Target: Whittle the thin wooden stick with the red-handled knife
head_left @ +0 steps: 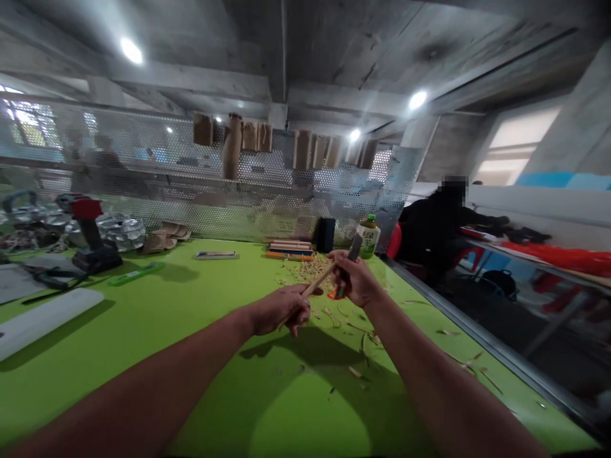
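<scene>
My left hand (284, 308) is closed around a slim wooden stick (319, 281), which slants up and to the right over the green table. In my right hand (357, 280) is a grey and orange knife-like tool (355, 245), its grey end pointing up and an orange part showing below the fingers. The stick's far end meets the fingers of my right hand; the exact contact between tool and wood is hidden. Curled wood shavings (300, 270) lie in a heap behind the hands, and more are scattered below and to the right.
A green-capped bottle (370, 238), a black block (326, 235) and a tray of sticks (289, 250) stand at the back. Leftward are a cordless drill (90, 232), a green level-like bar (137, 274) and a white bar (52, 321). A person in black (434, 222) sits beyond the right edge.
</scene>
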Motion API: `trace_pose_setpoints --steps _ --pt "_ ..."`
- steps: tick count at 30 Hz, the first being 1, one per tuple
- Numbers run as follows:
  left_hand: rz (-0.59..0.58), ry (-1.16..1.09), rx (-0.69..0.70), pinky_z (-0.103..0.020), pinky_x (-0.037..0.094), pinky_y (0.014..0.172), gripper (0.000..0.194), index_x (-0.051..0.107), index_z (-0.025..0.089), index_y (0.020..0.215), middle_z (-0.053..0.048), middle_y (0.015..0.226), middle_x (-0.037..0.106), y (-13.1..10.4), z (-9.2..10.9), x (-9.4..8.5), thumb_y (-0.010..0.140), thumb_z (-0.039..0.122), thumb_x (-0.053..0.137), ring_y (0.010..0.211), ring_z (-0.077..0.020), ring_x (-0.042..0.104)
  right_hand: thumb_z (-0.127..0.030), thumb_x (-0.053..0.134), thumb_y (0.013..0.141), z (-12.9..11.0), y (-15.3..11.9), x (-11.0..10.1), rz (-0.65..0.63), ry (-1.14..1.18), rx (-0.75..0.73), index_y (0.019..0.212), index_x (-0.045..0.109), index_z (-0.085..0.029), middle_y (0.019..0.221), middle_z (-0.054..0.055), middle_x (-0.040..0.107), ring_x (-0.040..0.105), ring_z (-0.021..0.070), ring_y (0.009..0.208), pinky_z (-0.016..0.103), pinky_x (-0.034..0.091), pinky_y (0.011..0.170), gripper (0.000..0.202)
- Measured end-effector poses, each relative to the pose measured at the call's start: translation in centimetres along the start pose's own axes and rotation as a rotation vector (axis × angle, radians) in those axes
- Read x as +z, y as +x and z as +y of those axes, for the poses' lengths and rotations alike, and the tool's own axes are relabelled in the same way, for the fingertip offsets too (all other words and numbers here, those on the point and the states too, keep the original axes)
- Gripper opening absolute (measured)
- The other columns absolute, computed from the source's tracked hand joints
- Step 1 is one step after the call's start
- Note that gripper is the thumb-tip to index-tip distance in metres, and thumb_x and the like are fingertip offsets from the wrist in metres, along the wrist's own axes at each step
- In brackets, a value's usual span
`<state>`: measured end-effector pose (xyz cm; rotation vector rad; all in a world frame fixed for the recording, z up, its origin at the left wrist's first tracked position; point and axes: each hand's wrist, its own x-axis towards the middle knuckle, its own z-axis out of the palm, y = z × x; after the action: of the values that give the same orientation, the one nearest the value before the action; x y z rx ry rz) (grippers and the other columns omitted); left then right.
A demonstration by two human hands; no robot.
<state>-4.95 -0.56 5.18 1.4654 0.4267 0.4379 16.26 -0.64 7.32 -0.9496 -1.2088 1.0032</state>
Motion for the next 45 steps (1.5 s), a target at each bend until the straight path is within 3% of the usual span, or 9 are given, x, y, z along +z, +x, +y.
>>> trace_pose_setpoints --steps 3,7,12,18,22,27,33,39,45 --pt "-0.005 0.119 -0.014 -0.024 0.047 0.050 0.033 0.054 0.013 0.112 0.000 0.070 0.054 0.0 0.5 -0.2 0.082 0.025 0.051 0.052 -0.0096 0.050 -0.048 0.077 0.059 -0.3 -1.0 1.9 -0.001 -0.017 0.026 0.075 0.051 -0.021 0.049 -0.009 0.045 0.038 0.0063 0.038 0.017 0.028 0.034 0.041" --pt "0.199 0.365 0.108 -0.020 0.041 0.046 0.023 0.057 0.016 0.089 0.003 0.065 0.049 0.1 1.5 -0.2 0.085 0.038 0.055 0.048 -0.0080 0.046 -0.052 0.074 0.063 0.3 -1.9 4.4 -0.066 -0.102 0.041 0.076 0.053 -0.020 0.047 -0.009 0.044 0.036 0.0064 0.036 0.018 0.027 0.032 0.040" --pt "0.403 0.469 0.258 -0.018 0.030 0.043 0.017 0.062 0.018 0.096 0.004 0.062 0.049 -0.5 2.6 -0.6 0.086 0.030 0.055 0.048 -0.0072 0.037 -0.063 0.059 0.075 0.9 -2.1 5.4 -0.009 -0.128 -0.062 0.086 0.056 -0.021 0.049 -0.009 0.038 0.031 0.0067 0.038 0.019 0.024 0.034 0.044" --pt "0.386 0.347 0.223 -0.019 0.039 0.049 0.014 0.056 0.016 0.090 0.002 0.064 0.051 -0.9 3.0 -1.5 0.087 0.028 0.050 0.052 -0.0092 0.047 -0.067 0.044 0.083 1.8 -1.5 4.0 0.060 -0.219 -0.190 0.081 0.056 -0.021 0.055 -0.007 0.037 0.033 0.0092 0.046 0.022 0.028 0.044 0.048" --pt "0.417 0.344 0.269 -0.016 0.032 0.045 0.015 0.056 0.016 0.093 0.000 0.076 0.057 -0.6 2.7 -1.8 0.086 0.028 0.050 0.048 -0.0049 0.039 -0.057 0.044 0.088 2.1 -1.7 4.0 0.054 -0.618 -0.346 0.076 0.053 -0.021 0.061 -0.004 0.043 0.040 0.0115 0.056 0.023 0.030 0.052 0.039" --pt "0.377 0.339 0.227 -0.017 0.028 0.041 0.017 0.053 0.017 0.092 0.003 0.069 0.052 -0.7 2.8 -1.8 0.088 0.032 0.046 0.043 -0.0050 0.036 -0.049 0.040 0.092 1.8 -2.6 4.6 0.029 -1.082 -0.385 0.074 0.050 -0.021 0.066 -0.002 0.051 0.043 0.0129 0.060 0.024 0.026 0.056 0.035" --pt "0.336 0.379 0.237 -0.018 0.027 0.045 0.017 0.055 0.016 0.081 0.005 0.060 0.041 -1.2 3.4 -1.8 0.086 0.031 0.047 0.048 -0.0070 0.034 -0.052 0.038 0.093 1.5 -2.8 4.5 0.003 -1.153 -0.401 0.075 0.050 -0.021 0.067 -0.001 0.054 0.044 0.0132 0.059 0.024 0.023 0.054 0.038" --pt "0.412 0.645 0.404 -0.020 0.035 0.058 0.025 0.061 0.015 0.076 0.000 0.072 0.052 -0.6 2.8 -2.8 0.084 0.038 0.056 0.067 -0.0119 0.044 -0.050 0.040 0.093 1.7 -2.9 4.7 -0.002 -1.195 -0.389 0.078 0.053 -0.021 0.068 0.000 0.055 0.045 0.0140 0.060 0.025 0.023 0.054 0.036" --pt "0.407 0.745 0.426 -0.023 0.042 0.069 0.032 0.063 0.015 0.083 -0.001 0.075 0.058 0.1 1.9 -3.9 0.089 0.043 0.048 0.073 -0.0141 0.051 -0.039 0.055 0.085 2.0 -3.0 5.2 -0.032 -1.240 -0.314 0.088 0.054 -0.020 0.075 0.001 0.059 0.047 0.0137 0.063 0.024 0.024 0.056 0.019"
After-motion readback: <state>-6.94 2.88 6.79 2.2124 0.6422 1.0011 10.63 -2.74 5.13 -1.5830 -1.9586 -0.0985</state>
